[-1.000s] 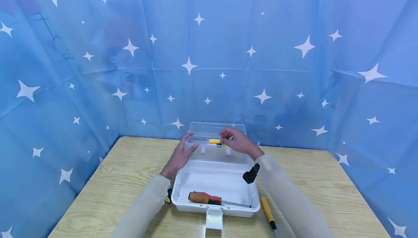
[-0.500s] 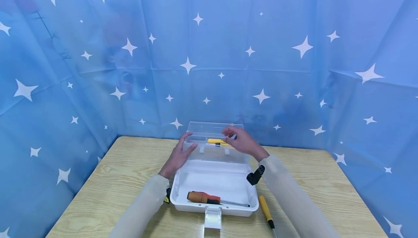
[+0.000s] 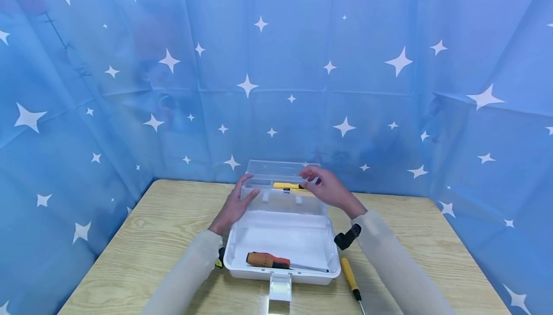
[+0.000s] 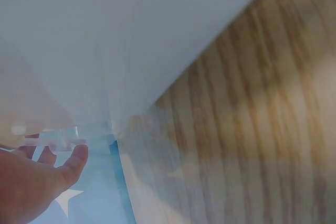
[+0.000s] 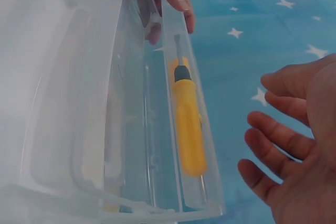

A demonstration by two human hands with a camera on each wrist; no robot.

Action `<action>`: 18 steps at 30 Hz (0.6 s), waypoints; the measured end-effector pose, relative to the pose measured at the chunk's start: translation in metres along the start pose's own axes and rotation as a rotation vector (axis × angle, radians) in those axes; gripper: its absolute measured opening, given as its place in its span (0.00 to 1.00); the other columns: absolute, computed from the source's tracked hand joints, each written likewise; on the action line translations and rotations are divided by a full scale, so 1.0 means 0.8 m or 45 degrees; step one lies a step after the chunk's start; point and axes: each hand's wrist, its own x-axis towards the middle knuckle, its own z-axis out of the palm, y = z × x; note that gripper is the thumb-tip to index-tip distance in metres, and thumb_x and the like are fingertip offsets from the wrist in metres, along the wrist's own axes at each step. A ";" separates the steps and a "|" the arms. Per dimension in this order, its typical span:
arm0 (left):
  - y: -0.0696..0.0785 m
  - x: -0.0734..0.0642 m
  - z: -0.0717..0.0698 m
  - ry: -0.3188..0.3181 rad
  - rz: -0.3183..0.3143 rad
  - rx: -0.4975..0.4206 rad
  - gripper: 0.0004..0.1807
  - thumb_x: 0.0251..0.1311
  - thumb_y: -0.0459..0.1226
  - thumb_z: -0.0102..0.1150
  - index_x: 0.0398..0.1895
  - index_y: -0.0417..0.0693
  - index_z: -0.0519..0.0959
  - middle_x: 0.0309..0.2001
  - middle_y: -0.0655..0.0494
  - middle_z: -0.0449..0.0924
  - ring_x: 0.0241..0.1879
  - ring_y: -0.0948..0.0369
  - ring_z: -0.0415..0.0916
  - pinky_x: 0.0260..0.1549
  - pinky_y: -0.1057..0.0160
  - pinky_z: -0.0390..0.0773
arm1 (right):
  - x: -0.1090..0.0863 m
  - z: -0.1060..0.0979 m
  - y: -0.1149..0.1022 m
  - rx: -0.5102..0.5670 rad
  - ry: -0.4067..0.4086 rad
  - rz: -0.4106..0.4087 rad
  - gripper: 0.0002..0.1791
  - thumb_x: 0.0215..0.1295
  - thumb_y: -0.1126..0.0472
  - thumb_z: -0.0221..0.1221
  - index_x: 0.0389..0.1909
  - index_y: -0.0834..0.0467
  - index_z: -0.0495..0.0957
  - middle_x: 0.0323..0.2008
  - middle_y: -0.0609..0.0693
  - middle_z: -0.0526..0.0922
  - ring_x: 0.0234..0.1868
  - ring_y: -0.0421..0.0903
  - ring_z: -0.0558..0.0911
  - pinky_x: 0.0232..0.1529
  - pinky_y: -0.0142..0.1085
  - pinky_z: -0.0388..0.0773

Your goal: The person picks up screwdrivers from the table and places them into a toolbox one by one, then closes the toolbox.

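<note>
A white toolbox (image 3: 282, 236) stands with its clear lid raised. In the lid's narrow tray (image 5: 212, 203) lies a yellow-handled screwdriver (image 5: 189, 129); a second one, turned the other way, shows partly beneath it. My left hand (image 3: 233, 209) grips the left end of the clear lid (image 3: 255, 204), thumb on the near side and fingers behind. Beside the tray's right end, my right hand (image 3: 330, 190) holds nothing, its fingers loosely bent and apart from the tray in the right wrist view. An orange-brown-handled screwdriver (image 3: 263, 260) with a red-handled tool behind it lies inside the toolbox's front.
Another yellow-handled screwdriver (image 3: 349, 274) lies on the wooden table (image 3: 410, 238), right of the toolbox. A black and yellow object (image 3: 220, 258) is partly hidden by the left sleeve. The front latch (image 3: 280, 287) hangs down. A blue star-patterned curtain (image 3: 276, 65) surrounds the table.
My right hand has drawn away to the right from the tray, uncovering more of the yellow-handled screwdrivers. My left hand keeps its grip on the lid.
</note>
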 end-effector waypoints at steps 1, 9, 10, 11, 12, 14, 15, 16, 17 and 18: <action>0.000 0.000 0.000 -0.001 -0.003 -0.001 0.37 0.63 0.66 0.52 0.73 0.78 0.55 0.78 0.52 0.50 0.68 0.42 0.65 0.57 0.36 0.73 | -0.001 -0.001 0.000 0.001 0.001 -0.003 0.14 0.71 0.60 0.58 0.55 0.56 0.77 0.52 0.56 0.81 0.49 0.49 0.78 0.50 0.47 0.78; -0.001 0.001 0.002 -0.001 -0.013 0.005 0.38 0.61 0.68 0.52 0.73 0.79 0.55 0.78 0.53 0.50 0.68 0.41 0.66 0.57 0.36 0.74 | -0.013 -0.008 0.002 0.025 0.015 -0.018 0.13 0.71 0.62 0.58 0.54 0.55 0.77 0.50 0.56 0.81 0.45 0.49 0.78 0.47 0.43 0.78; -0.001 0.001 0.002 -0.001 -0.014 0.005 0.37 0.62 0.67 0.52 0.73 0.79 0.55 0.78 0.53 0.50 0.68 0.41 0.66 0.56 0.36 0.74 | -0.015 -0.009 0.003 0.030 0.019 -0.015 0.13 0.71 0.62 0.58 0.54 0.55 0.77 0.48 0.55 0.81 0.44 0.48 0.78 0.45 0.42 0.78; -0.001 0.001 0.002 0.002 -0.014 0.006 0.36 0.63 0.66 0.52 0.73 0.79 0.55 0.78 0.53 0.50 0.68 0.41 0.65 0.57 0.36 0.73 | -0.017 -0.010 0.003 0.035 0.023 -0.015 0.12 0.72 0.62 0.58 0.54 0.55 0.77 0.47 0.55 0.81 0.43 0.48 0.78 0.44 0.42 0.78; 0.000 0.001 0.002 0.004 -0.013 0.004 0.36 0.63 0.65 0.52 0.73 0.78 0.55 0.78 0.53 0.50 0.68 0.41 0.65 0.57 0.36 0.73 | -0.019 -0.011 0.004 0.042 0.028 -0.017 0.12 0.72 0.61 0.58 0.54 0.54 0.77 0.46 0.55 0.82 0.42 0.48 0.78 0.43 0.42 0.77; 0.000 0.001 0.002 0.007 -0.006 0.008 0.35 0.65 0.63 0.53 0.74 0.77 0.55 0.78 0.52 0.49 0.69 0.41 0.63 0.58 0.35 0.71 | -0.022 -0.014 0.005 0.038 0.037 -0.027 0.12 0.72 0.61 0.57 0.54 0.54 0.77 0.43 0.54 0.82 0.40 0.48 0.78 0.42 0.41 0.78; 0.001 0.001 0.001 0.007 -0.007 0.006 0.35 0.66 0.62 0.53 0.74 0.76 0.55 0.78 0.51 0.49 0.69 0.41 0.63 0.58 0.35 0.71 | -0.024 -0.015 0.005 0.038 0.041 -0.029 0.11 0.72 0.61 0.57 0.53 0.54 0.77 0.42 0.53 0.82 0.39 0.48 0.78 0.41 0.42 0.78; 0.001 0.001 0.001 0.006 -0.009 0.001 0.35 0.67 0.61 0.53 0.74 0.76 0.55 0.78 0.51 0.49 0.69 0.41 0.63 0.58 0.35 0.72 | -0.026 -0.017 0.004 0.036 0.044 -0.028 0.11 0.72 0.61 0.57 0.53 0.54 0.77 0.41 0.52 0.81 0.39 0.48 0.77 0.41 0.41 0.78; 0.001 0.001 0.001 0.007 -0.010 -0.001 0.35 0.67 0.60 0.53 0.74 0.75 0.55 0.78 0.51 0.49 0.69 0.40 0.63 0.58 0.34 0.71 | -0.027 -0.018 0.004 0.029 0.047 -0.027 0.11 0.72 0.60 0.57 0.53 0.54 0.77 0.41 0.52 0.81 0.38 0.47 0.77 0.40 0.41 0.78; 0.001 0.000 0.001 0.008 -0.009 -0.001 0.35 0.68 0.60 0.53 0.75 0.74 0.55 0.78 0.51 0.49 0.70 0.40 0.62 0.58 0.34 0.71 | -0.029 -0.019 0.004 0.024 0.050 -0.023 0.11 0.72 0.60 0.57 0.53 0.54 0.77 0.40 0.51 0.81 0.38 0.47 0.77 0.40 0.41 0.78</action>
